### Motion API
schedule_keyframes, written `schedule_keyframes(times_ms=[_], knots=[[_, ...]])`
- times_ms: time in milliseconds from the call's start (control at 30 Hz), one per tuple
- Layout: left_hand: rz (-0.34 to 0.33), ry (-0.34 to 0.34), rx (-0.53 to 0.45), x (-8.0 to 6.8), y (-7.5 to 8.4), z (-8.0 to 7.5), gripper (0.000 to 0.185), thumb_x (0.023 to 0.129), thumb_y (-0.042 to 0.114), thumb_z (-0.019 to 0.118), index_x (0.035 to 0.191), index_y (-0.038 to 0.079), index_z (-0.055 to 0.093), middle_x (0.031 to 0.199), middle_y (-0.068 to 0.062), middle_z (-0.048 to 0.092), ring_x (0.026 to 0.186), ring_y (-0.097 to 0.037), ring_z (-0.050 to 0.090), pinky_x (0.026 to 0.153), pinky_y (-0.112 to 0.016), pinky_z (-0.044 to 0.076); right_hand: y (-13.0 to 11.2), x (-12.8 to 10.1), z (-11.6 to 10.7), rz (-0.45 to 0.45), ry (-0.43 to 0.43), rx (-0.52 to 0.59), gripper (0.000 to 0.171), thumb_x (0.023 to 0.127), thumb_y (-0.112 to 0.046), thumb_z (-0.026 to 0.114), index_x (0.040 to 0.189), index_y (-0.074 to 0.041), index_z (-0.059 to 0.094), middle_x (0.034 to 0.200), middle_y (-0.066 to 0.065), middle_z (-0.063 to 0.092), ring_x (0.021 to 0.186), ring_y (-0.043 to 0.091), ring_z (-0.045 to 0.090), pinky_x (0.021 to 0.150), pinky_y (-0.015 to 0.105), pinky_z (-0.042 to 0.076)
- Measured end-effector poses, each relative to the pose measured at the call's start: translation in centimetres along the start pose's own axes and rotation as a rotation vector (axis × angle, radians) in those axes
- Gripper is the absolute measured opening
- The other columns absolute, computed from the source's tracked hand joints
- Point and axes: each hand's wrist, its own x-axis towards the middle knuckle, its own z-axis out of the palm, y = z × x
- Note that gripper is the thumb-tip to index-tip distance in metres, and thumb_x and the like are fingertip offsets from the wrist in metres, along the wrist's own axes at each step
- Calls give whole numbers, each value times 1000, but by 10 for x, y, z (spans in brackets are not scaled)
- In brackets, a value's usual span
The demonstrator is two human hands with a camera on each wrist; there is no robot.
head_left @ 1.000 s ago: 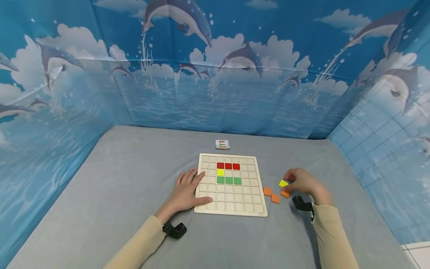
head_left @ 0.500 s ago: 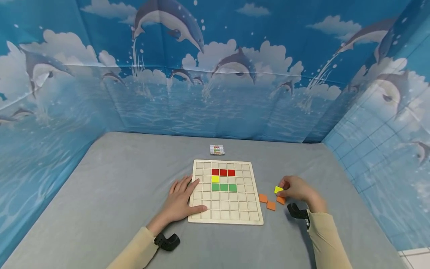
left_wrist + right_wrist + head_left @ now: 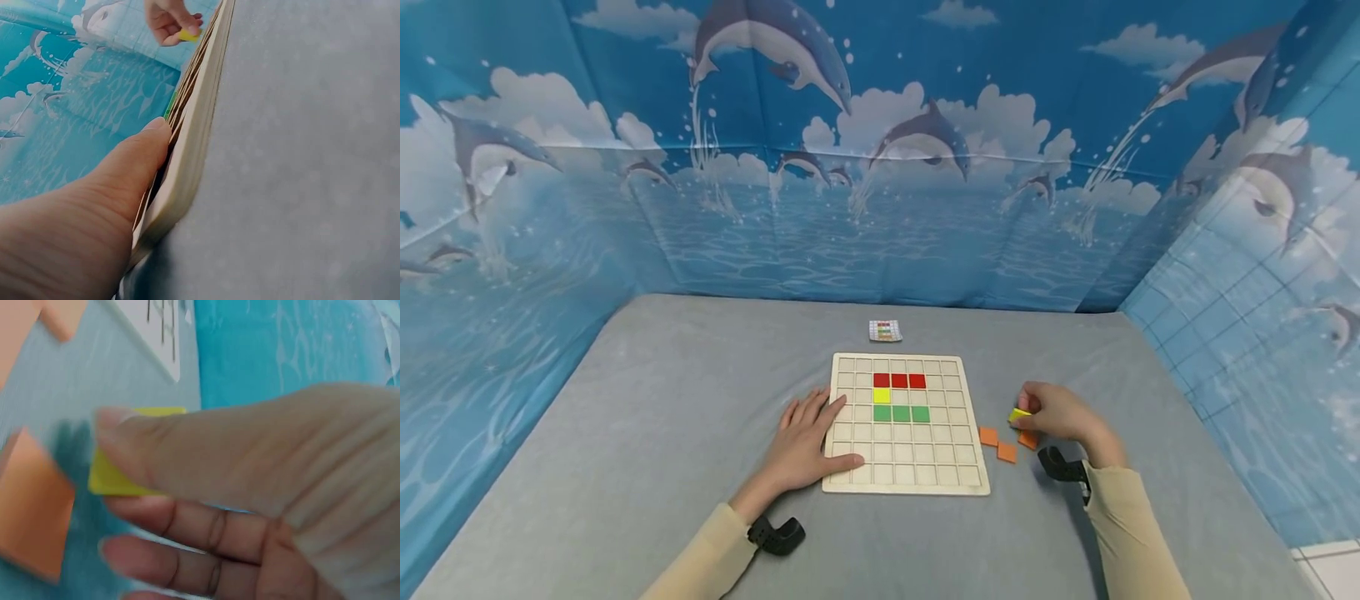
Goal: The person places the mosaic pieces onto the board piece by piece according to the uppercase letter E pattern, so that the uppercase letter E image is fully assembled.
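Observation:
A pale wooden grid board [image 3: 951, 481] lies flat on the grey-covered table. My left hand [image 3: 801, 442] rests along its left side, fingers spread and straight, the thumb [image 3: 140, 150] over the near left part of the board. Set in the board's cells are a row of red tiles [image 3: 899, 381], one yellow tile [image 3: 882, 396] below their left end, and a row of green tiles [image 3: 901, 413]. To the right of the board, my right hand [image 3: 1063, 412] pinches another yellow square tile [image 3: 119, 478] between thumb and fingers, above the table.
Orange tiles [image 3: 1007, 452] lie loose between the board and my right hand; one orange tile [image 3: 37, 506] is right by the fingers. Behind the board lies a small card [image 3: 885, 331] with a coloured grid pattern. A blue dolphin-print curtain [image 3: 760, 225] surrounds the table's back and sides.
The head view has shifted a little. My right hand, with the yellow tile pinched, has moved slightly toward the board. My left hand stays at the board's left side.

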Motion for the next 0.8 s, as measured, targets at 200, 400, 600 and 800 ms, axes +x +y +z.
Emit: schedule_keyframes(times_ms=[200,400,600,800], knots=[[-3,-11,1,2,0,0,94,78,68,60,150,14,31,155,-12,19,142,-28,10,109,-50,3,-36,8,20,-202,147,44,18,83,-12,74,83,-12,56,74,-2,54,63,15,48,57,32,41],[-6,-16,24,6,0,-1,95,78,68,60,151,15,29,155,-12,18,142,-27,9,109,-50,2,-84,22,49,-369,75,159,10,83,-8,74,84,-14,66,74,-8,59,64,10,53,58,28,45],[-10,-4,39,7,0,-1,95,78,70,59,150,14,32,154,-12,21,142,-28,11,109,-51,3,-113,35,64,-415,59,159,8,84,-4,71,90,-8,72,76,-8,62,66,7,55,61,27,48],[-6,-4,27,3,-1,1,94,78,69,60,149,14,33,154,-13,21,142,-29,11,109,-52,3,-115,37,79,-418,68,178,11,83,0,71,92,-7,73,79,-6,62,66,7,55,60,25,48]])
